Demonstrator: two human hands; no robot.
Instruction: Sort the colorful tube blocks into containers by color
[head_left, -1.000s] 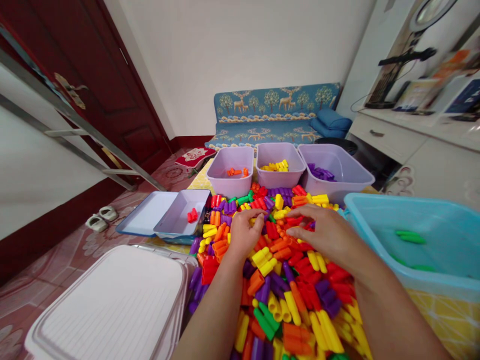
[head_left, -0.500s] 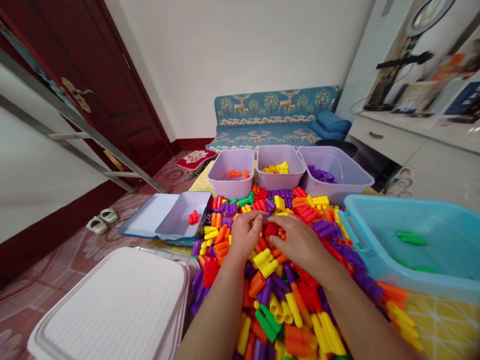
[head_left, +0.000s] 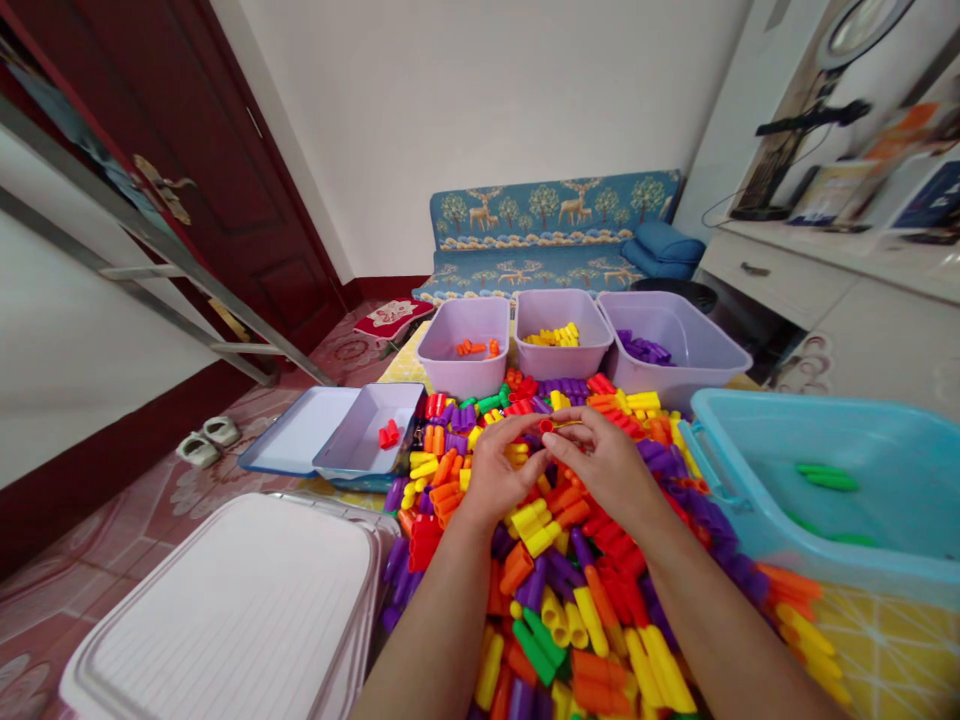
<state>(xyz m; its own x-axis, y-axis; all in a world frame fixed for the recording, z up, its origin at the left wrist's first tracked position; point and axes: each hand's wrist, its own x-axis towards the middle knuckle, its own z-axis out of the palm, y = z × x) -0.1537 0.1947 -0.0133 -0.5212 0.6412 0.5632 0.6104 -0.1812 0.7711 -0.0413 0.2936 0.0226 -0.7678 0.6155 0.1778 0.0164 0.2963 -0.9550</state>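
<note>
Glossy plastic toy blocks (head_left: 591, 620), matt lilac plastic tubs (head_left: 465, 365)

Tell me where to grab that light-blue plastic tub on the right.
Grip the light-blue plastic tub at the loop handle on its left end, coming from above with your right hand: the loop stands off the wall, while purple plastic pegs crowd the wall below it.

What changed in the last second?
The left hand and right hand lifted slightly above the plastic brick pile and drew together; the right hand's fingers appear to pinch a small red block. The lilac tubs and blue tub stayed put.
</note>
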